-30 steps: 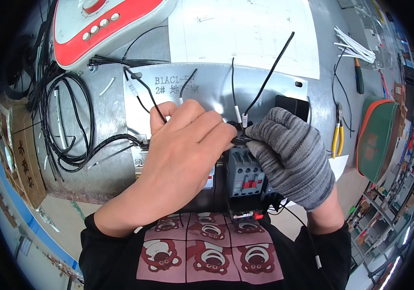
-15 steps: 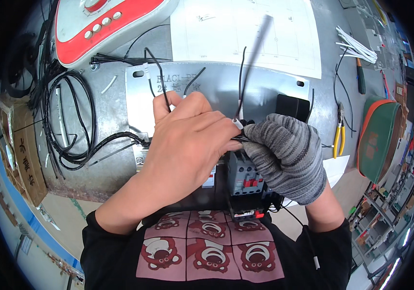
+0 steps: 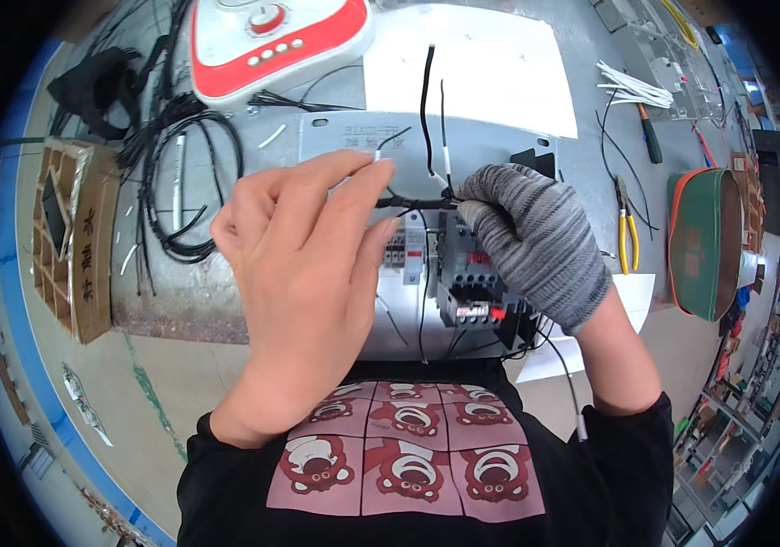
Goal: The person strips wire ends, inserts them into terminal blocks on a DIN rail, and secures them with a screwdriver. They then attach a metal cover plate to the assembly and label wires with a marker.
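My right hand (image 3: 540, 246), in a grey striped knit glove, pinches a bundle of black wires (image 3: 422, 204) at its right end. Two wires with white sleeves stand up beside the gloved fingertips, among them a thick black wire (image 3: 427, 109). Left of the bundle, my bare left hand (image 3: 308, 246) has its fingers apart, with the fingertips close to a thin wire that has a white sleeve. Below the bundle, a contactor (image 3: 472, 260) and small terminal blocks (image 3: 399, 251) sit on a metal mounting plate (image 3: 490, 141). My left hand hides part of the plate.
A white and red machine with a dial (image 3: 226, 68) stands at the back left, near coiled black cable (image 3: 235, 146). At right lie yellow-handled pliers (image 3: 629, 237), a screwdriver (image 3: 651, 137), white tubes (image 3: 631, 87) and a green bag (image 3: 704, 242). A cardboard divider box (image 3: 89, 246) is at far left.
My left hand has come off the wire bundle, drawn left and spread its fingers. The right hand stays pinched on the bundle. The whole view has shifted, showing more of the components.
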`<state>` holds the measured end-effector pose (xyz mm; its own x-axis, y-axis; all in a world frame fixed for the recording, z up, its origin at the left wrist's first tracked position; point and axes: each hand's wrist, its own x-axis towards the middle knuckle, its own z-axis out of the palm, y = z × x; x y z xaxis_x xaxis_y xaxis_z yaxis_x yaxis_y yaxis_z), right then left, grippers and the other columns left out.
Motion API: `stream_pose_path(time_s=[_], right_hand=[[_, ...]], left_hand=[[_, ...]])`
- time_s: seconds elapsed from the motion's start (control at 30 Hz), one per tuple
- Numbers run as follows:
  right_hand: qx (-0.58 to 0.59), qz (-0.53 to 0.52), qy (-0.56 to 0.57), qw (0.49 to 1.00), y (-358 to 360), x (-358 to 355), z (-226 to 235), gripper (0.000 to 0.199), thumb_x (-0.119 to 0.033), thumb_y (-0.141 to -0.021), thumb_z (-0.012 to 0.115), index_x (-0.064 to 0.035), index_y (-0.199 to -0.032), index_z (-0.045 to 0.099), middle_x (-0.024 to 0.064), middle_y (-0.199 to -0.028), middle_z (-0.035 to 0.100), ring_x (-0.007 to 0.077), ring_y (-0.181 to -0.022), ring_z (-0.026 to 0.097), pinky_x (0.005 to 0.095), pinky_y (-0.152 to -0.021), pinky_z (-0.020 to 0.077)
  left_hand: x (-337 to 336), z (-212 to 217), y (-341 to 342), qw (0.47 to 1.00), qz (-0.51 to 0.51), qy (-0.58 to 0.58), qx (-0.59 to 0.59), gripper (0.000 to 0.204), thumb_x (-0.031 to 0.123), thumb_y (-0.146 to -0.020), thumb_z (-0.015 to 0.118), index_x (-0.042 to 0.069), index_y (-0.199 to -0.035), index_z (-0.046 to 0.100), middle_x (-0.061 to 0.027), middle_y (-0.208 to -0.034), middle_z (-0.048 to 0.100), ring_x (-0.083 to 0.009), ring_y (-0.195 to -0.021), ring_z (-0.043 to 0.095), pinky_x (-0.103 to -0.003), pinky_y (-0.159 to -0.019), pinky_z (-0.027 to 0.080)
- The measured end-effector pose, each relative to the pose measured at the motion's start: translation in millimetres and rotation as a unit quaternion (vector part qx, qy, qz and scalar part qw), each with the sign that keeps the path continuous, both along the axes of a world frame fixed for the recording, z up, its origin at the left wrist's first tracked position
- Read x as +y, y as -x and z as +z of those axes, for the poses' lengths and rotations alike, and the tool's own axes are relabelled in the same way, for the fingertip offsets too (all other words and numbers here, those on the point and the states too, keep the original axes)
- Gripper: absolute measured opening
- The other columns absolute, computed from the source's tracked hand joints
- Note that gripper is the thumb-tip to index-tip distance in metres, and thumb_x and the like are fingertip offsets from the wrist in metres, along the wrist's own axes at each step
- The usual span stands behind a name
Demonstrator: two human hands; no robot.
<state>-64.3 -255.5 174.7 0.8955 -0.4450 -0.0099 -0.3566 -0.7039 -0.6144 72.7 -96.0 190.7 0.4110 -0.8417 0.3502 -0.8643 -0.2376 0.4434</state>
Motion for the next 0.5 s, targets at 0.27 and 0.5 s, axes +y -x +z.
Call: stream_pose_path(time_s=[0.27,0.5], right_hand=[[-0.053,-0.019,0.096,0.994,5.7,28.0,2.5,0.014,-0.009,-0.087,0.062,0.0004,-0.096,0.065,0.0187,-0.085,0.066,0.0351,-0.078,0.064,0.0393,-0.071,0.0517],[-0.03,-0.051,0.026,0.998,9.5,32.1,0.7,0.012,-0.01,-0.089,0.061,0.0003,-0.097,0.061,0.0196,-0.079,0.065,0.0354,-0.073,0.064,0.0381,-0.066,0.0513]], left_hand=[[-21.9,-30.8,2.5,0.893,-0.091,-0.024,0.44,0.02,0.016,-0.089,0.064,-0.001,-0.1,0.062,-0.0018,-0.079,0.059,-0.007,-0.069,0.048,-0.024,-0.063,0.04],[-25.8,-46.9,-2.1,0.891,-0.108,0.012,0.441,0.016,0.016,-0.09,0.062,0.0,-0.089,0.06,0.0016,-0.071,0.057,-0.0055,-0.064,0.045,-0.024,-0.058,0.037]])
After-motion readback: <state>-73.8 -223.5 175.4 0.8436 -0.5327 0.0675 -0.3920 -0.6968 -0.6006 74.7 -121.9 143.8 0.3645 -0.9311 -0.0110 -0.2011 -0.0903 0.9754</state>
